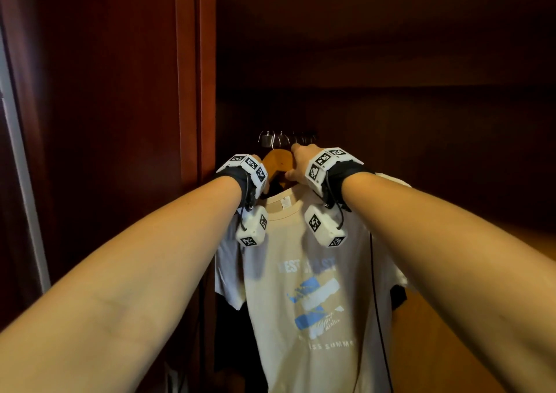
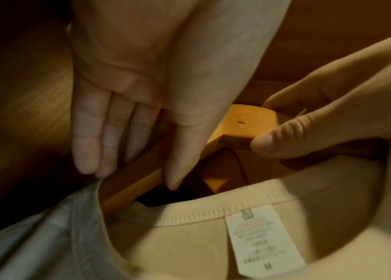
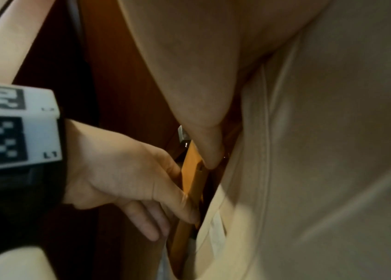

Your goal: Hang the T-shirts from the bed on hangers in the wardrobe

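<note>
Right hand (image 2: 333,117) pinches wooden hanger (image 2: 244,123) carrying beige T-shirt (image 1: 313,272) inside wardrobe (image 1: 391,62); left hand (image 2: 141,75) fingers straight, touching hanger.

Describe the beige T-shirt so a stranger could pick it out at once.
Look into the dark wooden wardrobe, below the metal hooks on its rail. The beige T-shirt hangs frontmost on a wooden hanger that both hands touch. Unlike the pale grey shirt behind it, it bears white lettering and a blue-and-white print on its chest.
</note>
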Demonstrator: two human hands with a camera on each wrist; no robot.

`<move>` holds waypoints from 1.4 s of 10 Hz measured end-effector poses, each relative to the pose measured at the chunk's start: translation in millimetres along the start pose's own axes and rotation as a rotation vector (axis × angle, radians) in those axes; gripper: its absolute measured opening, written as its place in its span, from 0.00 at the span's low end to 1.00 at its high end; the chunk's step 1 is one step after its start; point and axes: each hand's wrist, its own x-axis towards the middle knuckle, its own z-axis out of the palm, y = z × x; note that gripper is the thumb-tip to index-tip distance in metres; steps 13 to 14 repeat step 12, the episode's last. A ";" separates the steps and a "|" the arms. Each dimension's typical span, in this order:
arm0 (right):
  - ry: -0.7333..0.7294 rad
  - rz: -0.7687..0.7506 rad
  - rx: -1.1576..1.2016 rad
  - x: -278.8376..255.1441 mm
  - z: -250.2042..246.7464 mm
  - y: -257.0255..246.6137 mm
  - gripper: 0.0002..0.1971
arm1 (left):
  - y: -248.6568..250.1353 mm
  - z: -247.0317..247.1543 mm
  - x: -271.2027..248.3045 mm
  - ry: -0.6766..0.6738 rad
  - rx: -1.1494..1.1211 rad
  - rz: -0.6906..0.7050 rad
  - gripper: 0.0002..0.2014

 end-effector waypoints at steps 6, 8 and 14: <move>-0.162 -0.021 -0.056 -3.8 31.8 5.4 0.30 | 11.0 13.4 23.4 -0.189 0.424 -0.130 0.18; -0.133 -0.020 0.073 -10.3 43.0 5.7 0.19 | -3.3 26.5 26.9 -0.083 0.055 -0.231 0.19; -0.089 0.030 0.073 -68.9 32.9 15.1 0.23 | -14.0 32.8 1.7 -0.055 -0.125 0.038 0.26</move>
